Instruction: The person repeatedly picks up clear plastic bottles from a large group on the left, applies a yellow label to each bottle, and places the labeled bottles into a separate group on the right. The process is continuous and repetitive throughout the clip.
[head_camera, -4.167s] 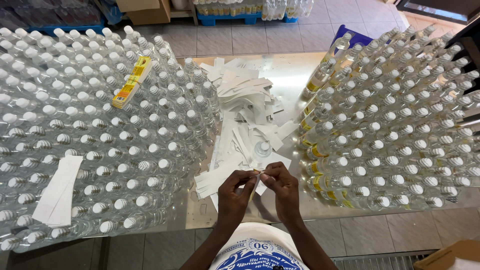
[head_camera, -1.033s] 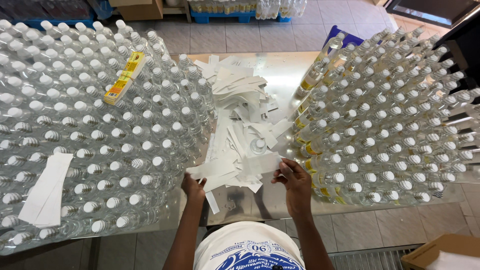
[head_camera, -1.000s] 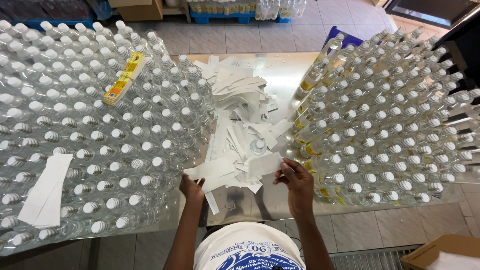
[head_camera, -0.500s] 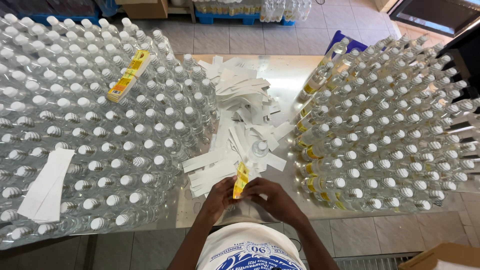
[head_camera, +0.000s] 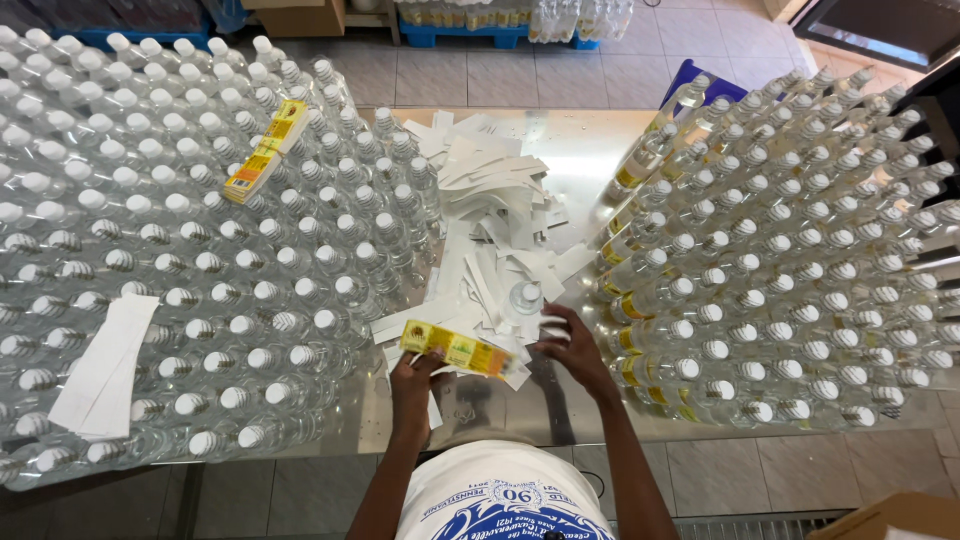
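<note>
— What has changed since half a second back?

— My hands have spread apart. The yellow label (head_camera: 462, 350) that stood upright between them now lies stretched out flat, and my right hand (head_camera: 578, 352) has gone over to a single bottle (head_camera: 524, 300).

— Lay it out for me, biggest first.

— The surface (head_camera: 590, 150) is a shiny metal one. On my left stands a big block of clear bottles (head_camera: 180, 250) with white caps; on my right another block (head_camera: 800, 250), those carrying yellow labels at the near edge. Between the blocks lies a heap of white backing strips (head_camera: 490, 220). A stack of white strips (head_camera: 105, 365) rests on the left block's caps, and a stack of yellow labels (head_camera: 265, 150) rests farther back on the same block.

— And your hands?

— My left hand (head_camera: 415, 375) pinches the left end of the label, fingers closed on it. My right hand is curled at the label's right end, just beside the single bottle; I cannot tell whether it grips the label or the bottle.

— Where is that bottle?

— Upright among the strips, near the right block.
</note>
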